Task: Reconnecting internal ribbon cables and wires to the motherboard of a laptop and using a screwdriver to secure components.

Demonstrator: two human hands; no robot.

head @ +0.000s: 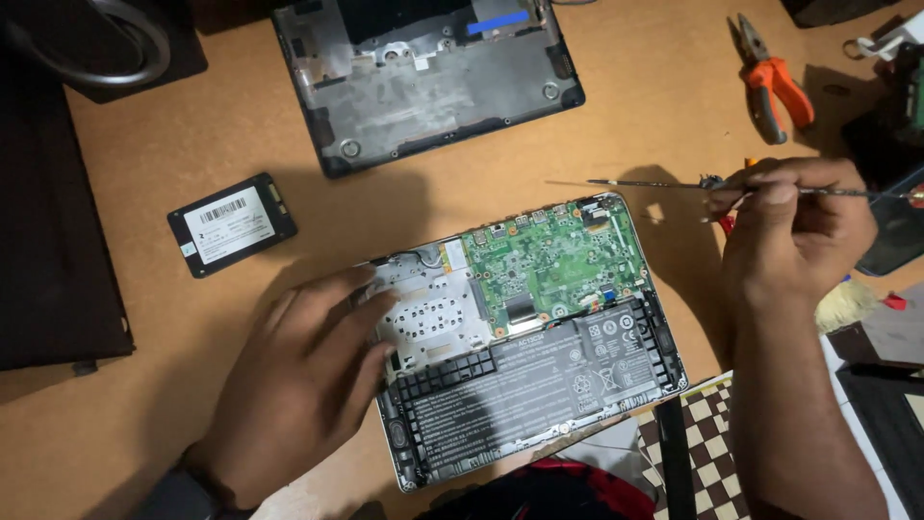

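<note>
An opened laptop base [527,332] lies on the wooden table, showing a green circuit board [549,260] and a flat grey battery [539,380]. My left hand [303,371] rests flat on the laptop's left side, over the silver metal plate [433,313], holding nothing. My right hand [789,231] is off the laptop's right edge, fingers closed on a thin screwdriver [654,184] whose long shaft points left above the table.
A removed laptop bottom cover [423,82] lies at the back. A black drive with a white label [231,223] sits to the left. Orange-handled pliers [770,77] lie at the back right. A checkered cloth [712,443] is at the front right.
</note>
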